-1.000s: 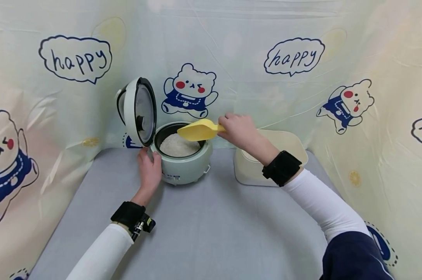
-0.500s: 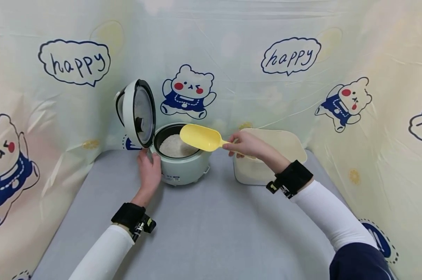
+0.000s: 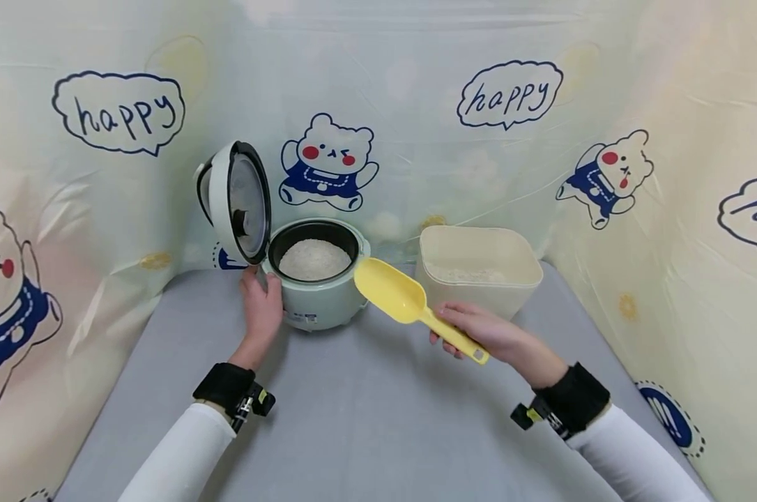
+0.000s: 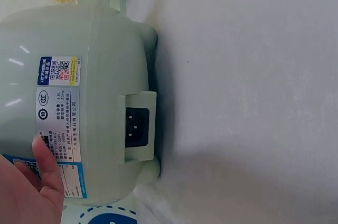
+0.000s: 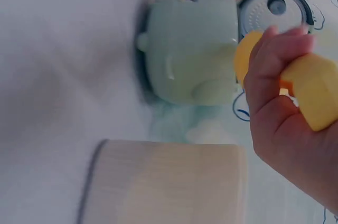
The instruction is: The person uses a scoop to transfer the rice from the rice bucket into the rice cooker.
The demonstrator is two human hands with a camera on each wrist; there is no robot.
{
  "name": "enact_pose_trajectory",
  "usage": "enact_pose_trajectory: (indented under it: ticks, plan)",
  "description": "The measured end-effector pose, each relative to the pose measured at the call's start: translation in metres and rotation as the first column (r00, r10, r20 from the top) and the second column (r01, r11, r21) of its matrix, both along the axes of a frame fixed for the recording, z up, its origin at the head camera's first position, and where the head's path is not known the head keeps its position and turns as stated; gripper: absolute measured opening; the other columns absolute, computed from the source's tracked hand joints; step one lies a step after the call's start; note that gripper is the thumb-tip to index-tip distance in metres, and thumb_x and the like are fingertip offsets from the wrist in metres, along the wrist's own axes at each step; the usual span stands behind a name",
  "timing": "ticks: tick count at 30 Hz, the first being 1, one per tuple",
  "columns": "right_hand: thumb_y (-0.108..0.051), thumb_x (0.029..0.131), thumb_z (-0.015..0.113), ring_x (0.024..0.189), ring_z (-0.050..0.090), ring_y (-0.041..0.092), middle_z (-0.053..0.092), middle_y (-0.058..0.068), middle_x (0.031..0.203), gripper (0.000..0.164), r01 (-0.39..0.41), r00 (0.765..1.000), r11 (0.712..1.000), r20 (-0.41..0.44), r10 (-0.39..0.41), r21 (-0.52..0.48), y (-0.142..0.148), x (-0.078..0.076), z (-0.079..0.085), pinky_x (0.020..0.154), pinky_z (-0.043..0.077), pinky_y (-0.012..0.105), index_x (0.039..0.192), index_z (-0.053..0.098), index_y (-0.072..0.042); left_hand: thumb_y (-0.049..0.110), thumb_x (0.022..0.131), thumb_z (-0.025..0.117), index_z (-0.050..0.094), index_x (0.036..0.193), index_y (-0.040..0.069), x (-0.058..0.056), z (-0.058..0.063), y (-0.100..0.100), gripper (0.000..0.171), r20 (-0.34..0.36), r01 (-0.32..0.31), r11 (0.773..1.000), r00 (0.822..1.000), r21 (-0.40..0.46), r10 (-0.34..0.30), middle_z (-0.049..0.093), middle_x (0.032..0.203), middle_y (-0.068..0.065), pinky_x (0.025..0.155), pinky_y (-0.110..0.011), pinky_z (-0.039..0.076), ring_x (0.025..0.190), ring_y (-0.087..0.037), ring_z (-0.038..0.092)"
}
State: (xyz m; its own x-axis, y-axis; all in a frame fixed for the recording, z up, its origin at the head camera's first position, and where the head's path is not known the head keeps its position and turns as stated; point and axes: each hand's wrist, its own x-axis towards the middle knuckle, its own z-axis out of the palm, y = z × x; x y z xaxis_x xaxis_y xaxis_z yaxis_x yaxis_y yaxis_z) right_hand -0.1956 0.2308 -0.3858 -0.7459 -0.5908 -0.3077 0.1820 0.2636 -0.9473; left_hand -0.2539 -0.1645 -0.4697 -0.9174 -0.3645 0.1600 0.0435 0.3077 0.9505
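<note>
A pale green rice cooker (image 3: 322,310) stands on the table with its lid (image 3: 249,209) raised. White rice (image 3: 314,260) is heaped in its dark inner pot. My left hand (image 3: 262,310) rests against the cooker's left side below the hinge; the left wrist view has its thumb (image 4: 48,168) laid straight over the label. My right hand (image 3: 482,331) grips a yellow scoop (image 3: 391,289) by the handle, in front of a cream bin (image 3: 444,289). The scoop's bowl faces up and overlaps the cooker's right edge in the head view. No rice shows in it.
More rice (image 3: 466,275) lies inside the bin, right of the cooker. A grey cloth (image 3: 353,411) covers the table. Printed curtains (image 3: 416,167) with bears rise behind and at both sides. The cooker's power socket (image 4: 137,127) faces the left wrist camera.
The yellow scoop, first tipped over the pot, has turned upright and moved right and toward me with my right hand, leaving the pot. My left hand keeps its place on the cooker.
</note>
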Motion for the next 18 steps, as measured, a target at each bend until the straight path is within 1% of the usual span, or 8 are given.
enact_pose_trajectory:
  ticks: [3, 7, 9, 11, 13, 14, 16, 18]
  plan:
    - [-0.029, 0.114, 0.038, 0.065, 0.057, 0.015, 0.067, 0.008, 0.094, 0.033, 0.057, 0.998, 0.998, 0.002, -0.057, 0.037, 0.011, 0.019, -0.011, 0.058, 0.049, 0.025, 0.119, 0.052, 0.001, 0.035, 0.107, 0.034, 0.023, 0.160, 0.003, 0.000, 0.000, 0.000, 0.062, -0.008, 0.002, 1.000, 1.000, -0.001, -0.002, 0.028, 0.152, -0.027, 0.056, -0.019, 0.045, 0.116, -0.043, 0.049]
    - [-0.026, 0.112, 0.044, 0.073, 0.059, 0.021, 0.065, 0.010, 0.095, 0.029, 0.105, 0.994, 0.986, -0.028, -0.103, 0.126, 0.026, 0.041, -0.031, 0.063, 0.050, 0.029, 0.120, 0.049, 0.001, 0.034, 0.107, 0.034, 0.024, 0.159, 0.002, 0.005, -0.006, 0.000, 0.061, 0.002, 0.006, 1.000, 1.000, 0.005, -0.006, 0.027, 0.152, -0.028, 0.054, -0.020, 0.048, 0.118, -0.044, 0.048]
    - [-0.022, 0.111, 0.047, 0.076, 0.061, 0.024, 0.065, 0.011, 0.094, 0.026, 0.116, 0.990, 0.976, -0.104, -0.098, 0.183, 0.032, 0.051, -0.040, 0.064, 0.051, 0.032, 0.121, 0.050, 0.002, 0.034, 0.107, 0.033, 0.024, 0.158, 0.001, 0.006, -0.008, 0.001, 0.061, 0.010, 0.007, 1.000, 1.000, 0.008, -0.007, 0.027, 0.153, -0.027, 0.059, -0.025, 0.051, 0.119, -0.043, 0.047]
    - [-0.016, 0.109, 0.050, 0.077, 0.062, 0.027, 0.066, 0.011, 0.093, 0.021, 0.135, 0.972, 0.958, -0.222, -0.079, 0.252, 0.034, 0.061, -0.048, 0.063, 0.052, 0.034, 0.119, 0.052, 0.003, 0.034, 0.108, 0.033, 0.024, 0.158, 0.000, 0.006, -0.008, 0.000, 0.061, 0.010, 0.006, 1.000, 1.000, 0.013, -0.007, 0.027, 0.154, -0.028, 0.075, -0.032, 0.053, 0.126, -0.042, 0.044]
    - [-0.010, 0.107, 0.054, 0.077, 0.060, 0.024, 0.065, 0.010, 0.093, 0.015, 0.180, 0.923, 0.929, -0.383, -0.045, 0.323, 0.033, 0.068, -0.055, 0.063, 0.052, 0.033, 0.115, 0.056, 0.002, 0.034, 0.108, 0.033, 0.025, 0.157, -0.001, 0.004, -0.008, 0.000, 0.061, -0.001, -0.001, 1.000, 1.000, 0.016, 0.001, 0.027, 0.155, -0.027, 0.096, -0.041, 0.047, 0.132, -0.038, 0.040]
    - [-0.007, 0.105, 0.056, 0.078, 0.059, 0.022, 0.064, 0.010, 0.092, 0.011, 0.218, 0.882, 0.906, -0.470, -0.024, 0.363, 0.032, 0.072, -0.059, 0.064, 0.051, 0.032, 0.112, 0.058, 0.001, 0.034, 0.108, 0.033, 0.026, 0.156, -0.001, 0.002, -0.007, -0.001, 0.061, -0.010, -0.005, 1.000, 1.000, 0.015, 0.005, 0.027, 0.156, -0.027, 0.105, -0.044, 0.041, 0.135, -0.037, 0.038]
    - [-0.002, 0.100, 0.061, 0.078, 0.055, 0.019, 0.061, 0.008, 0.090, 0.007, 0.314, 0.785, 0.849, -0.619, 0.020, 0.425, 0.029, 0.079, -0.069, 0.064, 0.049, 0.030, 0.107, 0.060, 0.000, 0.035, 0.108, 0.033, 0.026, 0.156, -0.002, -0.001, -0.004, -0.001, 0.061, -0.025, -0.006, 1.000, 1.000, 0.010, 0.006, 0.027, 0.157, -0.027, 0.114, -0.047, 0.031, 0.138, -0.035, 0.034]
    - [0.003, 0.095, 0.067, 0.076, 0.050, 0.016, 0.056, 0.007, 0.086, 0.009, 0.409, 0.691, 0.781, -0.719, 0.071, 0.471, 0.026, 0.087, -0.079, 0.064, 0.047, 0.029, 0.101, 0.061, -0.002, 0.036, 0.108, 0.033, 0.026, 0.155, -0.001, -0.003, -0.003, 0.000, 0.061, -0.023, -0.001, 1.000, 1.000, 0.004, 0.002, 0.027, 0.157, -0.026, 0.115, -0.049, 0.032, 0.137, -0.035, 0.037]
